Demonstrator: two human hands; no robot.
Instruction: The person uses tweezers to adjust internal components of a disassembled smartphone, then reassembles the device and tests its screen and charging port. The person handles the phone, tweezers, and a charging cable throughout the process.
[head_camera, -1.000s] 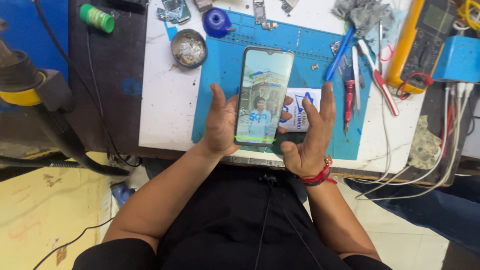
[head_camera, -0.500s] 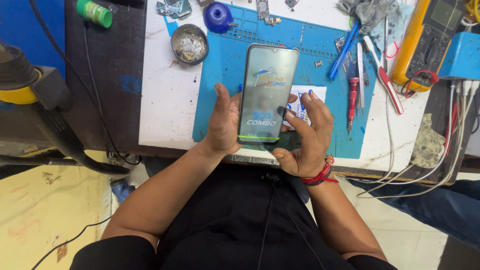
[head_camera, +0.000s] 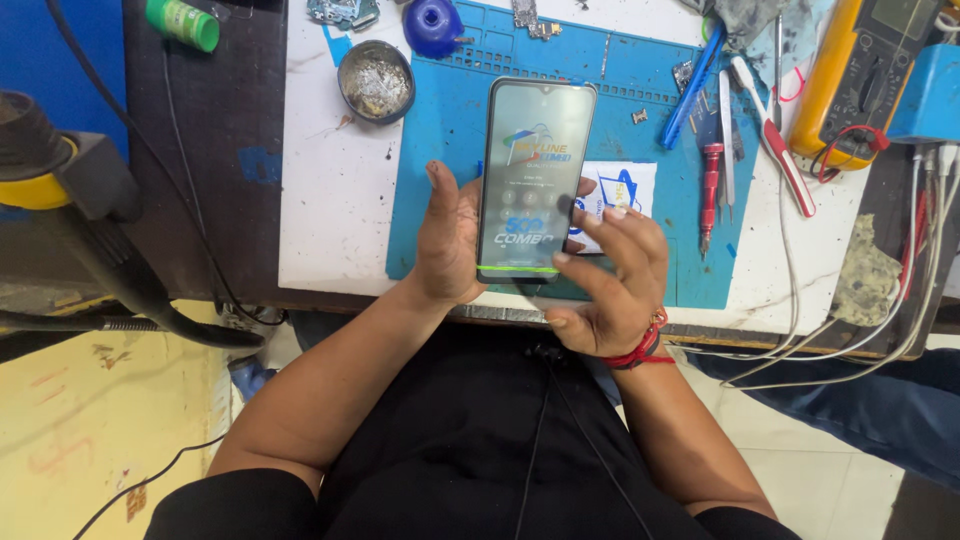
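The left hand (head_camera: 452, 245) is curled around the left edge of a slim dark-framed smartphone with a lit screen (head_camera: 532, 180), thumb stretched up along its side and the other fingers hidden behind it. The right hand (head_camera: 608, 285), a red thread band at its wrist, is half open at the phone's lower right corner: its fingers spread loosely, fingertips touching the right edge and bottom of the glass. The phone is held upright above the near edge of a blue rubber work mat (head_camera: 440, 190), which lies on a white tabletop (head_camera: 325, 200). Just behind the right hand, on the mat, is a small white and blue printed card (head_camera: 625, 185). To the right, near the mat's right edge, lie a red-handled screwdriver (head_camera: 710, 185), steel tweezers (head_camera: 728, 150) and a blue plastic pry tool (head_camera: 695, 85). Toward the far left corner of the mat sit a round metal tin of silvery scraps (head_camera: 376, 80) and a blue plastic dome (head_camera: 432, 25). A yellow multimeter (head_camera: 855, 75) stands at the far right corner.
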